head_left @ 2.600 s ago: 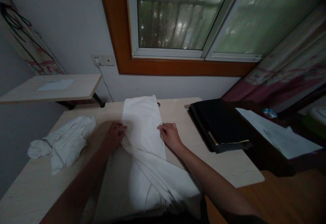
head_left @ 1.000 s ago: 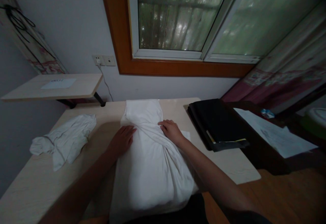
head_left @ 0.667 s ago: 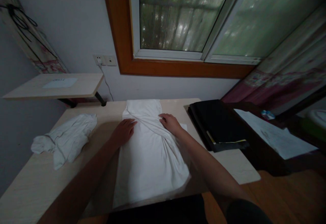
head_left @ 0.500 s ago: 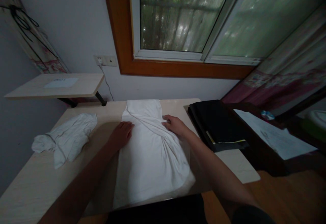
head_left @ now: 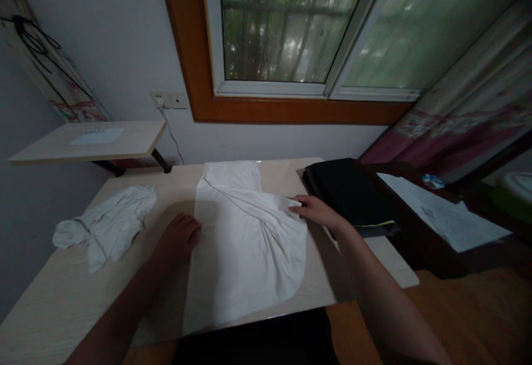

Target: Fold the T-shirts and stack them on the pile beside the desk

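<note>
A white cloth garment (head_left: 233,254) lies lengthwise on the light wooden table, smooth along its left side and creased diagonally across the right. At its right edge, my right hand (head_left: 318,211) pinches a fold of the fabric between thumb and fingers, pulling it outward. My left hand (head_left: 177,236) rests beside the left edge, its fingers loosely bent and touching the border of the cloth; no grip on it shows. Part of the garment's layers is hidden beneath the twisted fold.
A crumpled white cloth (head_left: 112,221) lies at the left of the table (head_left: 54,304). Behind it stands a raised wooden shelf (head_left: 137,140) on black legs. A folded black item (head_left: 349,193) is at the right, near white paper (head_left: 444,212). A window is above.
My right hand has moved right, drawing the garment's fold outward with it. My left hand has slid left and toward me, off the cloth to its edge.
</note>
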The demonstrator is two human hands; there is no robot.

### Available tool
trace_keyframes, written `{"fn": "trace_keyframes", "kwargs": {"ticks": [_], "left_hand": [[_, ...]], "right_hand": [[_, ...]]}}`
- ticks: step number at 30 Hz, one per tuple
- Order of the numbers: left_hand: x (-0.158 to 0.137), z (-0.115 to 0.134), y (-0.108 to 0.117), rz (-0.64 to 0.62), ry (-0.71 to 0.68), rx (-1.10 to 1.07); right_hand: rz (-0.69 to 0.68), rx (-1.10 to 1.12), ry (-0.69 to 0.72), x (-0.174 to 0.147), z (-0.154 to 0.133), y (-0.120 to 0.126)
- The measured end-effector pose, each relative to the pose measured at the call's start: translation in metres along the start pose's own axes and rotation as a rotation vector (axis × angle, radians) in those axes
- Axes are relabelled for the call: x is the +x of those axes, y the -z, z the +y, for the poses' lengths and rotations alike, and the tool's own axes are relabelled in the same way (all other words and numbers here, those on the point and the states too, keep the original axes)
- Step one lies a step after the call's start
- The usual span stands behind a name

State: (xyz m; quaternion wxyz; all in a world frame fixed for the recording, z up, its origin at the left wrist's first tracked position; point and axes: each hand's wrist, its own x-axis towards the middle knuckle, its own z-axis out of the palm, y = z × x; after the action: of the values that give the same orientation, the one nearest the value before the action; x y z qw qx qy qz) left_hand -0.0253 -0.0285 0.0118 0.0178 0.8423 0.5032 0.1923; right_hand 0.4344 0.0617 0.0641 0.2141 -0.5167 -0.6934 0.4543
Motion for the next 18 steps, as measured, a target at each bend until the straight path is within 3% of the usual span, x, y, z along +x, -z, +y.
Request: {"fn": "trace_keyframes", "kwargs": {"ticks": [4, 8, 11, 15, 18], "left_hand": [[0.015, 0.021, -0.003, 0.01, 0.111, -0.205], [0.032, 0.058, 0.001, -0.153, 0.233, -0.557], [0.038, 0.079, 0.01, -0.264, 0.21, -0.699], [0.03, 0.078, 0.019, -0.319, 0.102, -0.804], [0.011, 0.066, 0.021, -0.296, 0.15, -0.865]], "right_hand": [[-0.057, 0.227, 0.113, -0.012, -0.045, -0.041], [-0.246, 0.268, 0.248, -0.023, -0.092, -0.093], [-0.391, 0.251, 0.358, -0.029, -0.115, -0.125], [-0.535, 0.237, 0.431, -0.029, -0.122, -0.141], [-0.543, 0.282, 0.378, -0.015, -0.103, -0.134]]}}
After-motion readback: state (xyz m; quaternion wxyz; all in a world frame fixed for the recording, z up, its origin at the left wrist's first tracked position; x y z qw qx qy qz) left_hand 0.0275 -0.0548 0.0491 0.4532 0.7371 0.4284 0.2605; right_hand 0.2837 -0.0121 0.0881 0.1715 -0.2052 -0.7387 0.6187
